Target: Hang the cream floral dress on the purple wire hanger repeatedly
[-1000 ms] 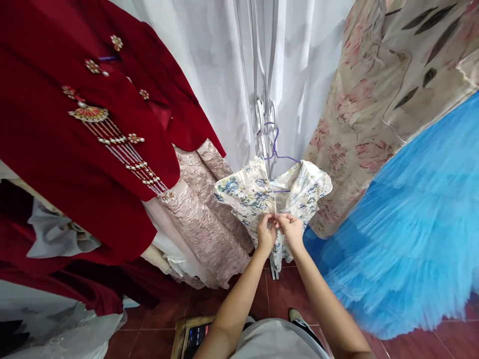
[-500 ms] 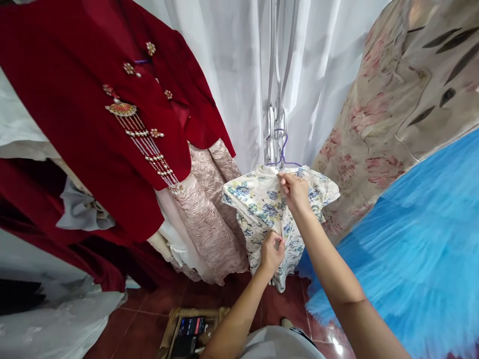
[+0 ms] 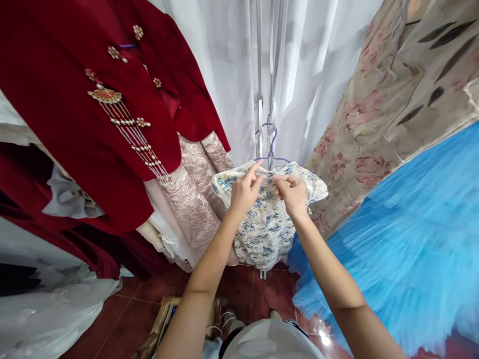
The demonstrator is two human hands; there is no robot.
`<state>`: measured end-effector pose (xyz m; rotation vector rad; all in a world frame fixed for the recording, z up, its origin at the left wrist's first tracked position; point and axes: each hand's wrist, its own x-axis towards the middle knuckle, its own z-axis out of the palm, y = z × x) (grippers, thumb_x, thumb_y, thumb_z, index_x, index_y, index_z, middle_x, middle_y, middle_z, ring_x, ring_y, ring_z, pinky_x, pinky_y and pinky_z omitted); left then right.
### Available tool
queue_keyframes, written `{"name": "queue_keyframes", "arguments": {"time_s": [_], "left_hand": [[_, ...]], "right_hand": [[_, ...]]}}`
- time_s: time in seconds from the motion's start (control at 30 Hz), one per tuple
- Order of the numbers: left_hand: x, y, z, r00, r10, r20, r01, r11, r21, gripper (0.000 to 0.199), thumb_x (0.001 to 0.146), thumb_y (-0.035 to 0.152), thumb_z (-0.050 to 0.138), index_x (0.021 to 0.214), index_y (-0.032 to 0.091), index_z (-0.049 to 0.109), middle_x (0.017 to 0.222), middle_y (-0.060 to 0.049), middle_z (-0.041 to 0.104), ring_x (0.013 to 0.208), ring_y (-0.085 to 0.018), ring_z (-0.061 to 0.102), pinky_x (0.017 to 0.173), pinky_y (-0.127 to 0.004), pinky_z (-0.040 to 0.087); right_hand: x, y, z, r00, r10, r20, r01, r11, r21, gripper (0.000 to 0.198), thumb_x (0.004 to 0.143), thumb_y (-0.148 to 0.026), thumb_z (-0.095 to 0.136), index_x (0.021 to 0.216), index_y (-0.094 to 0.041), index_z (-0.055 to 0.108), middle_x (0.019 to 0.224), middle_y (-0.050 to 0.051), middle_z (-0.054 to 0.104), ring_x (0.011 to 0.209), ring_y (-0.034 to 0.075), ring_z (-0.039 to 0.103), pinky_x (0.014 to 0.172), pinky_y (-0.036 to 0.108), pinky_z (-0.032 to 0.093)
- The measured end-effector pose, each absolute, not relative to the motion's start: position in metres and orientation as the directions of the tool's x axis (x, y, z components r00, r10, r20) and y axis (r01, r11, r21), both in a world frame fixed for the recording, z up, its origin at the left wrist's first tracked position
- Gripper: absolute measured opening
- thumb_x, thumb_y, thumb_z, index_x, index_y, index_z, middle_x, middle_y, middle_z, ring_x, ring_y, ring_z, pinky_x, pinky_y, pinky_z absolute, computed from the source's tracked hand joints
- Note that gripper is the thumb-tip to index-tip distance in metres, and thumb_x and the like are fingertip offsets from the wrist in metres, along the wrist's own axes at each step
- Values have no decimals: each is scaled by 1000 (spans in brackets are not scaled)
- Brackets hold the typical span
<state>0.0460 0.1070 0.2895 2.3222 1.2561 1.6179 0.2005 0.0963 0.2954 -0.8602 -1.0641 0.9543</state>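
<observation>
A white short-sleeved blouse (image 3: pixel 264 229) with a blue and yellow floral print hangs from a purple hanger (image 3: pixel 275 139) in front of me. At the middle of its neckline, my right hand (image 3: pixel 292 193) pinches the fabric edge between thumb and fingertips. My left hand (image 3: pixel 244 192) is at the left side of the neckline, index finger stretched up and thumb apart from it. The fingertips of both hands are close together, and a small dark detail shows between them, too small to make out.
A red jacket (image 3: pixel 149 114) with beaded brooches and a pink textured skirt (image 3: pixel 183 199) hang on the left. To the right are a floral beige garment (image 3: pixel 359 134) and a blue tulle skirt (image 3: pixel 392 239). White curtains (image 3: pixel 224 60) hang behind; a wooden stool (image 3: pixel 160 319) stands below.
My left hand has risen from the blouse's lower front to the neckline, its fingers now apart. My right hand stays pinching at the neckline. The front of the blouse hangs flatter.
</observation>
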Motion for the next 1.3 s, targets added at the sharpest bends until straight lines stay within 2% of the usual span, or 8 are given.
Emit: {"name": "queue_keyframes", "arguments": {"time_s": [0.13,0.5,0.67,0.87,1.0,1.13,1.23,1.3], "left_hand": [[50,130,308,292,531,795,651,-719,241,15,99,27,56,97,21,69,67,2,61,61,-13,56,62,-24,36],[36,131,335,398,561,726,603,-756,255,23,101,28,54,82,19,62,60,3,52,53,-12,47,57,-25,29],[30,140,344,291,561,775,430,-800,418,29,101,33,54,77,18,60,56,5,47,50,-9,42,54,-24,30],[-23,174,362,-46,621,782,163,-768,619,31,99,39,59,76,19,57,58,5,45,50,-8,43,49,-20,31],[-99,196,355,-67,762,644,103,-637,764,35,94,35,68,67,18,54,52,6,42,44,-6,38,44,-17,30],[-146,197,315,-135,913,384,-38,-392,919,33,88,32,73,65,17,55,52,5,46,42,-6,41,40,-16,31],[-143,186,272,-294,945,141,-249,-218,944,28,85,31,74,69,17,56,53,6,48,41,-6,41,37,-17,31],[-128,173,241,-378,922,81,-318,-211,924,24,82,31,74,70,17,58,55,5,53,42,-8,46,39,-19,35]], "right_hand": [[199,104,291,208,921,330,-183,369,-911,28,71,-44,74,69,-17,66,43,-5,54,36,7,36,39,23,25],[170,116,280,265,910,318,-266,386,-883,30,78,-39,69,60,-22,52,42,-9,41,38,7,31,40,23,23],[151,116,278,275,903,329,-257,399,-880,27,77,-34,69,60,-21,52,42,-9,41,38,6,30,41,23,22],[144,96,230,315,927,204,-141,258,-956,24,73,-34,70,62,-20,54,43,-10,39,40,6,28,43,23,21],[139,59,199,240,967,83,-130,117,-985,24,72,-37,70,63,-20,57,41,-9,39,39,7,28,42,24,21],[129,38,184,105,993,48,-132,62,-989,20,73,-35,69,66,-20,58,43,-9,43,39,7,30,42,23,22],[130,38,175,56,997,44,-120,51,-991,20,74,-35,69,68,-20,58,44,-8,43,40,7,32,43,22,22],[137,39,168,53,998,46,-121,53,-991,20,75,-35,69,68,-20,56,46,-8,43,41,8,32,44,22,22]]}}
